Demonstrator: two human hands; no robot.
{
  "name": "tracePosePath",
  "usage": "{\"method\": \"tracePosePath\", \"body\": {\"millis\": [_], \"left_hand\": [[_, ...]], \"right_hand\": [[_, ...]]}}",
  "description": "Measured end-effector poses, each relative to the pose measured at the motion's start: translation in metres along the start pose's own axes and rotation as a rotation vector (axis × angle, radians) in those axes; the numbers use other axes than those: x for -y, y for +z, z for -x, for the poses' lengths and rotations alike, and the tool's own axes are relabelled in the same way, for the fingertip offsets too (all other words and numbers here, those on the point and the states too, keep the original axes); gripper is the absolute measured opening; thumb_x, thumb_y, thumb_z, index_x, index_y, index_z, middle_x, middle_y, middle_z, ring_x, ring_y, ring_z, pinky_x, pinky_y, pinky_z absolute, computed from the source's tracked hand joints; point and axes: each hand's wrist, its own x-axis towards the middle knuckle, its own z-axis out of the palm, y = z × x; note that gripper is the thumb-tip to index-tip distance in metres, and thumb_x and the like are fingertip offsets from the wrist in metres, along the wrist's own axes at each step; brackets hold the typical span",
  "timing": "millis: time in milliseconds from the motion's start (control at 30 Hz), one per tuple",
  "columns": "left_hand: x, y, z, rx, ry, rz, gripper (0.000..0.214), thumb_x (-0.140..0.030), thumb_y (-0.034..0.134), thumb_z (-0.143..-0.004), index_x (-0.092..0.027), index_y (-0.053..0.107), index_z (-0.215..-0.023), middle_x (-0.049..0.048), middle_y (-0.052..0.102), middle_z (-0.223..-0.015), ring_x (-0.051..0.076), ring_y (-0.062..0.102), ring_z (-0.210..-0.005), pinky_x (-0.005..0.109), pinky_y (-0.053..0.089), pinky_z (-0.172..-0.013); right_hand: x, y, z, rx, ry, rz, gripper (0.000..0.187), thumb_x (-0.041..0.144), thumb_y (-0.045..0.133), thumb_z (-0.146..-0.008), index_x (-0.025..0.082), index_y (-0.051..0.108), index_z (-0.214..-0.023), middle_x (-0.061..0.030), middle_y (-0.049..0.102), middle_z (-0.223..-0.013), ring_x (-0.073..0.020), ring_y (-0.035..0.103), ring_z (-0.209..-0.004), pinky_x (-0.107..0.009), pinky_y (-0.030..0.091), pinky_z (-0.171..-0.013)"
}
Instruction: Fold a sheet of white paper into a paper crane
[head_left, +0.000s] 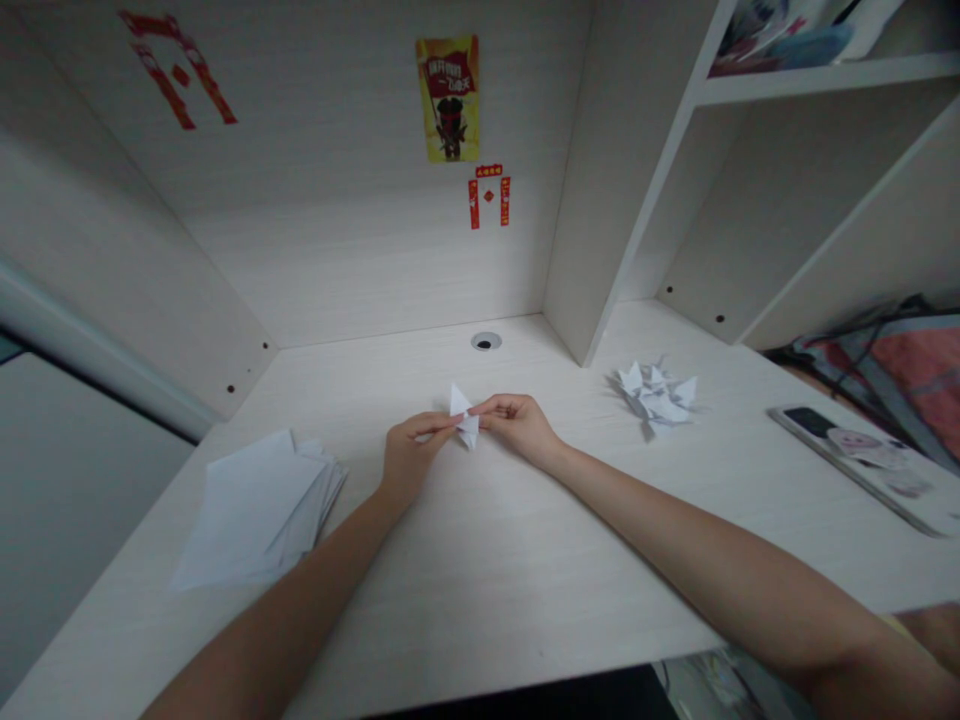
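A small folded white paper figure is held just above the middle of a pale wooden desk. My left hand pinches its left side with thumb and fingers closed. My right hand pinches its right side, fingers curled. Both forearms reach in from the near edge. A loose stack of white paper sheets lies on the desk to the left of my left hand. A pile of several folded white paper figures rests to the right, beyond my right hand.
A phone with a pictured case lies at the desk's right edge. A round cable hole sits at the back. An upright shelf panel divides the desk; red and yellow stickers hang on the back wall.
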Motion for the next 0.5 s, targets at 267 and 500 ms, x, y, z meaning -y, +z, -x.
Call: {"method": "tracePosePath", "body": {"millis": [267, 500], "left_hand": [[-0.008, 0.003, -0.001, 0.015, -0.161, 0.093, 0.022, -0.035, 0.068, -0.069, -0.017, 0.074, -0.08, 0.0045, 0.074, -0.083, 0.019, 0.067, -0.076, 0.028, 0.052, -0.074], [-0.011, 0.007, 0.0, 0.011, -0.157, 0.165, 0.027, -0.035, 0.069, -0.067, -0.015, 0.068, -0.086, 0.0052, 0.073, -0.081, 0.017, 0.067, -0.074, 0.027, 0.052, -0.071]], "right_hand": [[0.004, 0.002, 0.002, -0.038, -0.024, 0.16, 0.023, 0.036, 0.075, -0.061, 0.018, 0.073, -0.075, -0.0041, 0.073, -0.076, -0.0146, 0.064, -0.065, -0.027, 0.049, -0.065], [0.003, 0.006, 0.003, -0.071, -0.036, 0.109, 0.024, 0.035, 0.076, -0.06, 0.017, 0.07, -0.073, -0.0024, 0.07, -0.067, -0.0119, 0.06, -0.057, -0.024, 0.047, -0.058]]}}
